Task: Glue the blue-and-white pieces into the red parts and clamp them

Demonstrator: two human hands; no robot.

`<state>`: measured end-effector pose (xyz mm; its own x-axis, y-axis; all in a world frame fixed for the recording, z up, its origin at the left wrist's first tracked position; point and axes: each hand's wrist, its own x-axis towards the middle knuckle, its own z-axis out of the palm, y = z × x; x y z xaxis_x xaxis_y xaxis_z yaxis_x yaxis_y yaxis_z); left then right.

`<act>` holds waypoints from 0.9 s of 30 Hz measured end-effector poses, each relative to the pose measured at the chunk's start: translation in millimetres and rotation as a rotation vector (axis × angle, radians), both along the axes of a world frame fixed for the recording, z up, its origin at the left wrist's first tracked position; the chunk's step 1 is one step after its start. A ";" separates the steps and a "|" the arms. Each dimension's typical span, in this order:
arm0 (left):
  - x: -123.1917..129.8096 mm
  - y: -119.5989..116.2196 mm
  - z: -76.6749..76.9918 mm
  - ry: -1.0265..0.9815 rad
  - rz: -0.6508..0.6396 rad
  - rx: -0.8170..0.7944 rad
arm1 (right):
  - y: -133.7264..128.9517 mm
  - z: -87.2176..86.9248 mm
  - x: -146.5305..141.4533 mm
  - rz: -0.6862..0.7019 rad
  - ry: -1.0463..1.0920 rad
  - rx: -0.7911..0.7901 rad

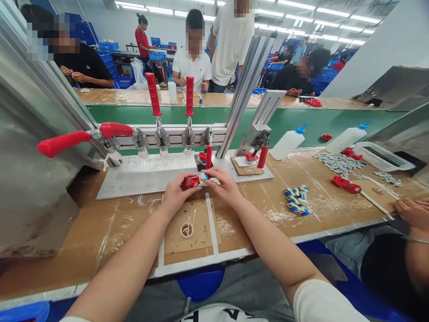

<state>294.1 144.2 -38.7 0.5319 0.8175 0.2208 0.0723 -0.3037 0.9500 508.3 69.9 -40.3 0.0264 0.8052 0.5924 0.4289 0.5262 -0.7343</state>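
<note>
Fingers of my left hand point(177, 193) are wrapped round a small red plastic part point(192, 181) with a dark inside. My right hand point(225, 185) pinches a small blue and whitish piece point(203, 176), close beside the red part; whether the two touch I cannot tell. Both hands hover over the table in front of a toggle clamp with a red handle point(209, 156). Below them, a small cup point(187, 230) of brownish liquid with a thin white stick in it stands on a cardboard sheet point(174, 243).
Red-handled clamps point(154, 94) line a metal rail ahead. To the right are several blue-white pieces point(296, 200), a white bottle point(287, 144), a heap of grey parts point(338, 164) and a white basket point(384, 157). A co-worker's hand point(414, 212) rests at the right edge.
</note>
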 end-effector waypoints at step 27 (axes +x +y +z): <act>13.8 -6.5 16.9 0.014 0.125 -0.827 | 9.8 -20.4 -4.1 0.095 -0.509 0.279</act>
<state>307.8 137.7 -21.8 0.4252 0.7660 -0.4821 0.0730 0.5019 0.8618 504.2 79.7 -60.7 -0.3820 0.6018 0.7014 0.6325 0.7236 -0.2763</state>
